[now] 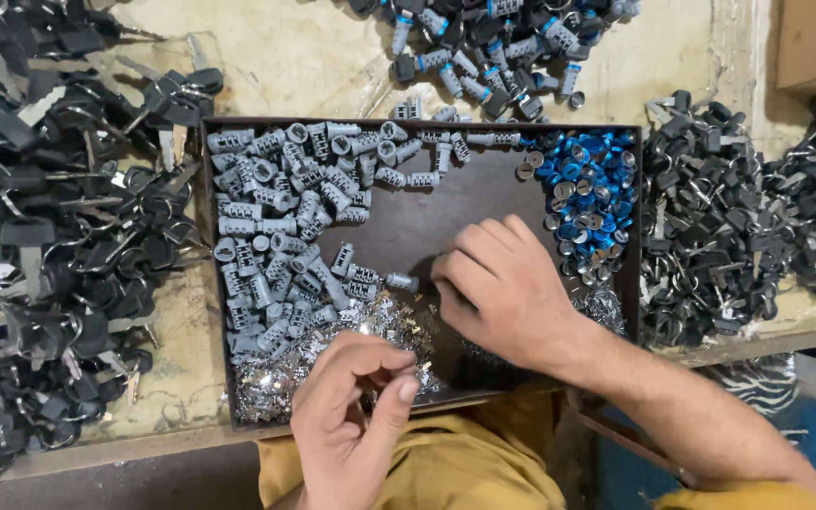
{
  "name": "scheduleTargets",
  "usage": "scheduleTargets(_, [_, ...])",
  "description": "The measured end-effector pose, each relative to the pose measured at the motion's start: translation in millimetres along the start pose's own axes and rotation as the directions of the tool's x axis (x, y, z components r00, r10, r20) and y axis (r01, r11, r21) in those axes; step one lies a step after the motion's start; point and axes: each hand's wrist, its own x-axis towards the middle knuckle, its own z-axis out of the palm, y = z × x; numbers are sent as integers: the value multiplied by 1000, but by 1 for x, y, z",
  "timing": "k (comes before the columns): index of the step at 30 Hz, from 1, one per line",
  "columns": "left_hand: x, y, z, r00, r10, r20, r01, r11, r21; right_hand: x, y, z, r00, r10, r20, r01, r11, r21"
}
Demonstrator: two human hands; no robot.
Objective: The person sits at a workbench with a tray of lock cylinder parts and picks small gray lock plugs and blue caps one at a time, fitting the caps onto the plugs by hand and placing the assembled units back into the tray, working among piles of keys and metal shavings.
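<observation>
A dark shallow tray (484, 194) lies in front of me. Many grey lock cylinders (285, 217) fill its left and top. Blue round caps (592, 184) sit in its right corner, and small shiny metal bits (332, 345) pile along its near edge. My left hand (351, 420) hovers at the tray's near edge with thumb and fingers pinched; what it pinches is too small to tell. My right hand (502, 288) rests palm down on the tray floor, fingers curled, beside a single grey cylinder (401, 280).
Heaps of black-headed keys on rings (49, 236) cover the bench at left. More black key parts (720, 217) lie at right. Assembled grey and blue cylinders (493, 47) sit behind the tray. A cardboard box (814, 42) stands at the far right corner.
</observation>
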Motion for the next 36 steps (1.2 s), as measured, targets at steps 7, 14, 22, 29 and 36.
scheduleTargets(7, [5, -10, 8, 923, -210, 321, 301, 916, -266, -70, -61, 4, 937, 208, -281, -46, 871, 489])
scheduleTargets(14, [-5, -14, 25, 856, -167, 490, 299, 932, -205, -102, -57, 1, 917, 223, -330, -28, 863, 505])
scheduleTargets(22, [-2, -2, 21, 941, -132, 312, 158, 986, -58, -74, -9, -18, 956, 284, -71, -284, 959, 11])
scheduleTargets(29, [-2, -9, 17, 927, -189, 324, 231, 968, -95, -51, 2, -12, 991, 125, 41, -124, 992, -12])
scheduleTargets(36, [4, -12, 23, 870, -363, 334, 445, 869, -217, -60, -10, -21, 928, 369, 52, -360, 854, 377])
